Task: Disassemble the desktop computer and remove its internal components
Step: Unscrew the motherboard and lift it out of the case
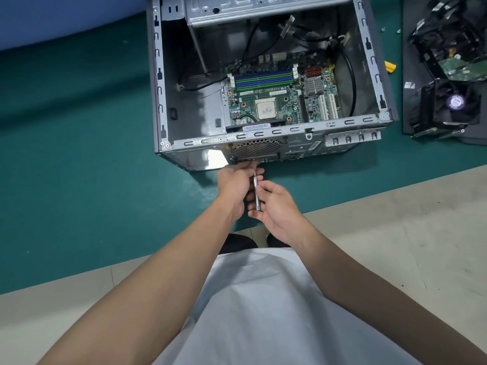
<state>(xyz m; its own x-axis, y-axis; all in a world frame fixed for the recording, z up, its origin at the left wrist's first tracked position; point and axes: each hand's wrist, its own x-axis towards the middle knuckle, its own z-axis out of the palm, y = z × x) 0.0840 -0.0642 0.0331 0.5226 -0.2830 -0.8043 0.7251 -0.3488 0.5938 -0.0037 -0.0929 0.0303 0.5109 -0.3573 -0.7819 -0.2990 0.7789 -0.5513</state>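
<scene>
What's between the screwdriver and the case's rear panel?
Nothing visible. The right hand holds the screwdriver with its tip at the rear panel below the fan grille; the left hand pinches the tip end, hiding the contact point.

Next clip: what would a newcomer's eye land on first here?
The open computer case lying on the green mat, its motherboard bare inside. In front, the left hand and right hand hold a slim screwdriver at its rear fan grille. Removed parts sit at right.
</scene>
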